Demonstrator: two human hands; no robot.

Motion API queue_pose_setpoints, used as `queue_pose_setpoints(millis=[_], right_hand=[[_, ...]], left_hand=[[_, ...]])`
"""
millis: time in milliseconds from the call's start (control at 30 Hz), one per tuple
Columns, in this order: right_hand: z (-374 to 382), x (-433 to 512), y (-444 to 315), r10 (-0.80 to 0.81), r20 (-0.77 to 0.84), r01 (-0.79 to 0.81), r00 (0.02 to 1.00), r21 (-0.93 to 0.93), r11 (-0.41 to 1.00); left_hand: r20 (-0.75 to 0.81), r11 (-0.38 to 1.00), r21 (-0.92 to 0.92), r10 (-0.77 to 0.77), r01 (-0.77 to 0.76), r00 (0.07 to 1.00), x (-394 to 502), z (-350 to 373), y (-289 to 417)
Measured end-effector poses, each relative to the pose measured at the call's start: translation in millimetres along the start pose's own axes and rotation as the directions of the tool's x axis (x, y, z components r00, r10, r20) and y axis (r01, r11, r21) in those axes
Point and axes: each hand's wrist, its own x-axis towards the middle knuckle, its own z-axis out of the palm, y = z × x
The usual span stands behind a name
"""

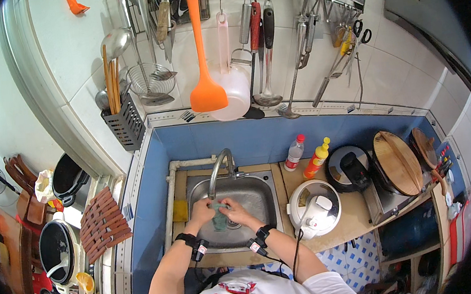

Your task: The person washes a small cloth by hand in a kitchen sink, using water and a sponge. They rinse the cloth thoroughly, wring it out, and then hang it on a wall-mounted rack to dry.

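Both of my hands are over the stainless steel sink [259,212], just below the mouth of the curved metal faucet [213,172]. My left hand [202,212] pinches one side of a thin greenish cloth [219,221], and my right hand [234,211] grips its other side. The cloth hangs between them, in front of the drain. Whether water is running cannot be made out clearly. A black band with a small device is strapped around each wrist. A yellow sponge [180,211] lies on the ledge left of the basin.
Right of the sink stand a white rice cooker [314,209], a plastic bottle with a red cap [294,154] and a yellow-capped bottle [316,158]. Beyond are a black electric pan [348,168] and a wooden-lidded pot [398,163]. An orange spatula [208,92] and other utensils hang above.
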Motion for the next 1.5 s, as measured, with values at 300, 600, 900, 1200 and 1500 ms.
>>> queue_pose_setpoints(millis=[300, 600, 900, 1200, 1500], right_hand=[[3, 4, -19, -0.092, 0.106, 0.113, 0.990, -0.216, 0.970], [17, 14, -29, 0.167, 0.109, -0.173, 0.980, 0.055, 0.983], [20, 29, -6, 0.250, 0.135, -0.284, 0.959, 0.450, 0.847], [22, 34, -19, 0.153, -0.003, -0.146, 0.988, 0.271, 0.951], [9, 26, -38, 0.161, -0.218, -0.160, 0.962, 0.025, 0.987]], left_hand=[[0.199, 0.665, -0.699, -0.171, 0.262, 0.965, -2, 3, -17], [-0.047, 0.989, -0.141, 0.032, -0.039, 0.998, -11, 2, -69], [0.138, 0.714, -0.661, -0.185, 0.229, 0.973, -12, 6, -64], [0.002, 0.734, -0.678, -0.063, 0.047, 0.998, -15, 14, -23], [-0.081, 0.931, -0.322, 0.156, -0.174, 0.984, -21, 16, -21]])
